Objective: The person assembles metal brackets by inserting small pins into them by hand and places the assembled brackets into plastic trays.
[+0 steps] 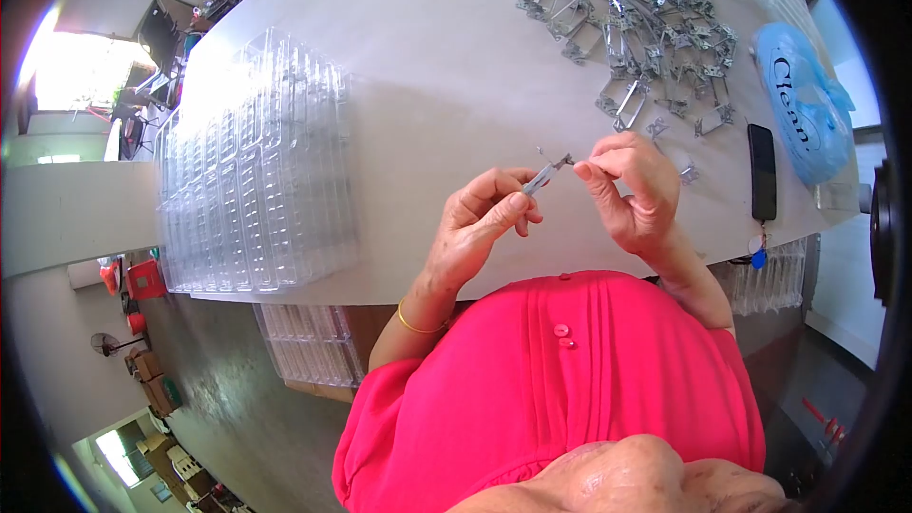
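Observation:
My left hand (482, 218) is closed around a slim grey metal bracket (543, 178), held between thumb and fingers above the table. The bracket tilts up to the right and has a small dark jointed piece at its far end. My right hand (635, 190) pinches at that end with thumb and forefinger; the exact contact is too small to make out. Beyond my right hand lies a heap of similar metal brackets (655, 33), tangled together. A small loose metal piece (689, 173) rests beside my right hand.
Stacked clear plastic trays (256, 171) stand on the left of the white table (427, 57). At the right lie a black phone (762, 171) with a blue tag and a blue plastic bag (807, 104). More clear trays (309, 337) are below the table's front edge.

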Action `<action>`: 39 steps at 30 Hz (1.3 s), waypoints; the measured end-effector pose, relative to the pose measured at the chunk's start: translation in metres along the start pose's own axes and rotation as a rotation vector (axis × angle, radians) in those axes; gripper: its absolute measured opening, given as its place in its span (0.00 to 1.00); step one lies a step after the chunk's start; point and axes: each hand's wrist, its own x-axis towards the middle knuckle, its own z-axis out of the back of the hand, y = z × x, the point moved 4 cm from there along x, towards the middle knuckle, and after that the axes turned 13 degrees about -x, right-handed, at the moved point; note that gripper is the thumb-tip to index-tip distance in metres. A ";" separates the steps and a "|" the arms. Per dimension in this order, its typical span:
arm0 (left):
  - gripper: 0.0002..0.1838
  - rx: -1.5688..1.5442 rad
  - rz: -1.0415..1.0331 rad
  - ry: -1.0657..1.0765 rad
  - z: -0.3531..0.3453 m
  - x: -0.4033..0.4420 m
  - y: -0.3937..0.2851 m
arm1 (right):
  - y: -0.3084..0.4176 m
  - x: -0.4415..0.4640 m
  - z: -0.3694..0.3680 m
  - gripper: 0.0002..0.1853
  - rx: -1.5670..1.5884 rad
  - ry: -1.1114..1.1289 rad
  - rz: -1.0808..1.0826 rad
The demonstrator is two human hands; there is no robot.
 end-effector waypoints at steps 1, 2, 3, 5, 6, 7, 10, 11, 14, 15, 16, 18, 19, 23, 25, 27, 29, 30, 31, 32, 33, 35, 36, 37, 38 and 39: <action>0.11 0.017 -0.031 0.015 -0.001 0.000 -0.001 | 0.000 -0.001 -0.001 0.09 -0.039 0.025 0.000; 0.10 0.032 -0.061 0.030 -0.002 -0.001 -0.003 | -0.001 -0.005 -0.002 0.09 -0.038 0.024 0.001; 0.10 0.032 -0.062 0.030 -0.004 -0.001 -0.003 | -0.005 -0.010 -0.006 0.08 -0.014 0.069 -0.031; 0.11 0.047 -0.080 0.044 -0.008 -0.002 -0.006 | -0.006 -0.013 -0.009 0.08 0.010 0.114 -0.061; 0.11 0.048 -0.082 0.042 -0.008 -0.002 -0.006 | -0.004 -0.011 -0.007 0.07 0.048 0.044 -0.059; 0.11 -0.012 -0.068 0.029 -0.007 -0.001 -0.005 | -0.002 -0.011 -0.006 0.06 0.087 -0.025 -0.058; 0.11 -0.073 -0.024 -0.007 -0.003 -0.002 -0.003 | -0.001 -0.016 -0.005 0.04 0.313 -0.074 -0.211; 0.11 -0.073 0.000 -0.034 -0.001 -0.001 -0.002 | -0.002 -0.016 -0.003 0.04 0.306 -0.077 -0.213; 0.10 -0.134 -0.025 -0.012 -0.002 0.000 0.000 | 0.000 -0.015 0.000 0.05 0.252 -0.081 -0.131; 0.10 -0.134 -0.025 -0.014 -0.003 0.000 0.000 | 0.000 -0.016 -0.001 0.06 0.264 -0.086 -0.136; 0.10 -0.121 0.007 -0.026 -0.004 0.000 0.000 | 0.000 -0.016 -0.002 0.07 0.276 -0.092 -0.140; 0.09 -0.107 0.038 -0.038 -0.006 0.000 0.001 | -0.003 -0.017 -0.005 0.07 0.276 -0.095 -0.134; 0.09 -0.120 0.030 -0.029 -0.006 0.000 0.001 | -0.003 -0.018 -0.006 0.08 0.273 -0.099 -0.128; 0.09 -0.124 0.001 0.018 -0.005 0.000 0.000 | -0.002 -0.017 -0.006 0.09 0.182 -0.079 -0.091; 0.10 -0.117 -0.002 0.014 -0.005 0.000 0.000 | -0.003 -0.017 -0.009 0.09 0.182 -0.105 -0.107; 0.10 -0.109 -0.006 0.011 -0.004 0.000 0.001 | -0.004 -0.016 -0.006 0.07 0.097 -0.095 -0.065; 0.10 -0.001 -0.084 0.020 -0.002 0.000 0.001 | -0.001 -0.014 -0.004 0.07 0.014 -0.084 -0.023; 0.10 -0.002 -0.085 0.020 -0.002 0.000 0.000 | -0.001 -0.012 -0.004 0.06 0.011 -0.065 -0.047; 0.09 0.057 -0.091 0.016 -0.002 -0.001 -0.002 | -0.001 -0.012 -0.004 0.07 0.008 -0.045 -0.072; 0.07 0.116 -0.096 0.012 -0.002 -0.001 -0.004 | -0.001 -0.013 -0.004 0.07 0.008 -0.045 -0.072; 0.07 0.116 -0.096 0.012 -0.004 -0.002 -0.006 | -0.005 -0.016 -0.007 0.08 0.082 0.008 -0.180; 0.04 0.161 -0.061 -0.030 -0.007 -0.004 -0.009 | -0.008 -0.020 -0.008 0.11 0.156 0.061 -0.288; 0.04 0.161 -0.061 -0.029 -0.007 -0.003 -0.009 | -0.010 -0.022 -0.011 0.13 0.225 0.151 -0.401; 0.03 0.277 -0.108 -0.005 -0.008 -0.003 -0.010 | -0.012 -0.025 -0.014 0.15 0.295 0.241 -0.514; 0.03 0.392 -0.156 0.020 -0.010 -0.002 -0.011 | -0.010 -0.022 -0.013 0.15 0.296 0.241 -0.514; 0.03 0.392 -0.155 0.020 -0.011 -0.001 -0.010 | -0.009 -0.021 -0.015 0.16 0.428 0.306 -0.633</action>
